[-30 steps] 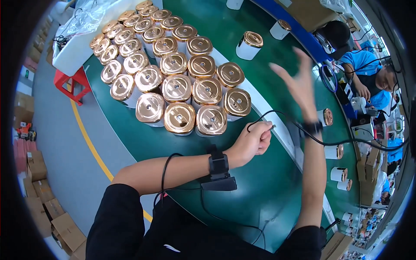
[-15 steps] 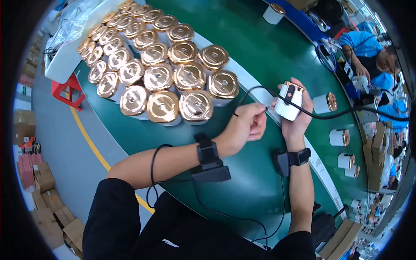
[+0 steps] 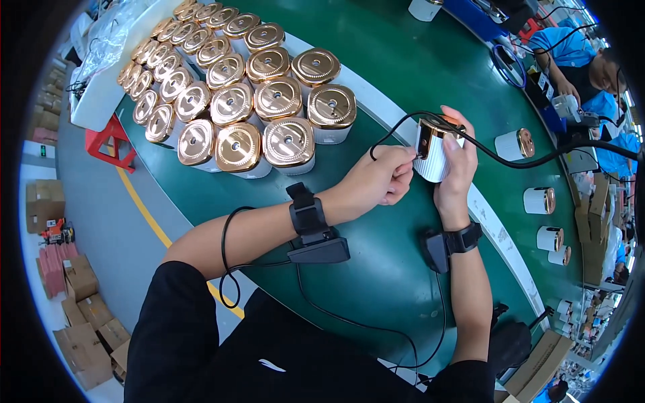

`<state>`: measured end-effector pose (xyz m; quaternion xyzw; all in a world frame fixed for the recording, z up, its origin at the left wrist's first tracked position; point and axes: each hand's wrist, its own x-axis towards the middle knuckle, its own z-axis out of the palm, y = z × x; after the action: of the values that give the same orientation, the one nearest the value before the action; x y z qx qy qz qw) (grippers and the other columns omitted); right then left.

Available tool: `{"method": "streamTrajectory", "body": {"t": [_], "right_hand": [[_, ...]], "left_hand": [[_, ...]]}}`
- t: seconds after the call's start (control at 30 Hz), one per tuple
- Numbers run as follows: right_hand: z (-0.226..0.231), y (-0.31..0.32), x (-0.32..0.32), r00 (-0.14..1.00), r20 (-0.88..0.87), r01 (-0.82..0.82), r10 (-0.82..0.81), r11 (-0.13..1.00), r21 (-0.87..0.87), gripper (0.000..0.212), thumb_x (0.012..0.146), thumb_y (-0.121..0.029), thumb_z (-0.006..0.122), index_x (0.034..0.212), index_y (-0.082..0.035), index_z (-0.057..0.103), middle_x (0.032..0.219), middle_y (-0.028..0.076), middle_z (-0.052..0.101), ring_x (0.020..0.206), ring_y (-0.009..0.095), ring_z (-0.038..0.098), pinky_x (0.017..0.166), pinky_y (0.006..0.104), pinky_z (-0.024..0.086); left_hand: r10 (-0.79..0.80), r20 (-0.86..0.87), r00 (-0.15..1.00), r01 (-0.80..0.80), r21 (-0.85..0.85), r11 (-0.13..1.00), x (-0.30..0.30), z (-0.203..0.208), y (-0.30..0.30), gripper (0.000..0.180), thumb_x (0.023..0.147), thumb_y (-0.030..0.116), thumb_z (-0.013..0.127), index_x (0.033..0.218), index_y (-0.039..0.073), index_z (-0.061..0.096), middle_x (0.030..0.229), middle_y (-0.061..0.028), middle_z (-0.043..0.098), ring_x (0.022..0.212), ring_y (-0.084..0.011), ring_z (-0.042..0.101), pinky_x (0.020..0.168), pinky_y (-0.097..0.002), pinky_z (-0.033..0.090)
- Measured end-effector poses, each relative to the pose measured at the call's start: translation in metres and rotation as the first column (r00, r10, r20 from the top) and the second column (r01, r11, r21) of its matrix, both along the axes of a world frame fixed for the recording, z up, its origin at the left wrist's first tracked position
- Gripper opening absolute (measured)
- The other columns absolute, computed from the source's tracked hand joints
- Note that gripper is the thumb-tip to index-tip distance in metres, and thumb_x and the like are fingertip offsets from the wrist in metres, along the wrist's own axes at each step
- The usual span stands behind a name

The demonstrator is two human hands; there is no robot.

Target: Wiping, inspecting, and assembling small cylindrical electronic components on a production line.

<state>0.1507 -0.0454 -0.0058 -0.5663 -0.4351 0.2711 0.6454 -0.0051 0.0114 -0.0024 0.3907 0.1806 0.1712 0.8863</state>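
My right hand [image 3: 458,158] grips a white ribbed canister-shaped device [image 3: 432,165] with a shiny gold top, held upright above the table. A dark panel [image 3: 424,140] on its side faces my left hand. My left hand [image 3: 381,176] is closed in a pinch, its fingertips at the lower part of that panel. A black cable [image 3: 497,158] comes in from the right, passes over the device and loops down into my left hand. The cable's end is hidden by my fingers.
Several white devices with gold tops [image 3: 289,141] stand in rows at the left on the green table [image 3: 376,269]. A white strip [image 3: 500,228] divides it from another green surface holding more devices [image 3: 539,200]. A person [image 3: 571,60] works at far right. A red stool [image 3: 111,144] stands left.
The device in my right hand has turned, so its dark panel now faces left. My left fingertips have come up against the panel. The whole view has shifted slightly.
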Motion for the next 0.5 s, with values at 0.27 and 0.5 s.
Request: {"method": "streamTrajectory", "body": {"t": [0.27,0.5], "right_hand": [[0.004,-0.001,-0.012,0.998,0.046,-0.035,0.034,0.999,0.016,0.038,0.091,-0.018,0.056,0.125,0.0,0.049,0.11,0.008,0.057,0.099,0.013,0.055,0.089,0.026,0.042],[0.008,-0.003,-0.019,0.998,0.066,0.021,-0.016,0.998,-0.068,0.034,0.092,-0.014,0.051,0.123,0.0,0.048,0.111,0.009,0.058,0.097,0.014,0.055,0.089,0.0254,0.042]], "left_hand": [[-0.047,0.059,0.997,0.053,-0.093,0.994,-0.004,-0.002,0.007,0.043,0.098,0.031,0.04,0.062,0.012,0.026,0.05,0.0012,0.026,0.042,-0.0088,0.027,0.041,-0.0257,0.016],[-0.031,0.065,0.997,0.038,-0.098,0.994,-0.003,-0.002,0.004,0.043,0.098,0.031,0.04,0.061,0.013,0.027,0.051,0.0011,0.026,0.042,-0.0092,0.026,0.04,-0.0261,0.015]]}}
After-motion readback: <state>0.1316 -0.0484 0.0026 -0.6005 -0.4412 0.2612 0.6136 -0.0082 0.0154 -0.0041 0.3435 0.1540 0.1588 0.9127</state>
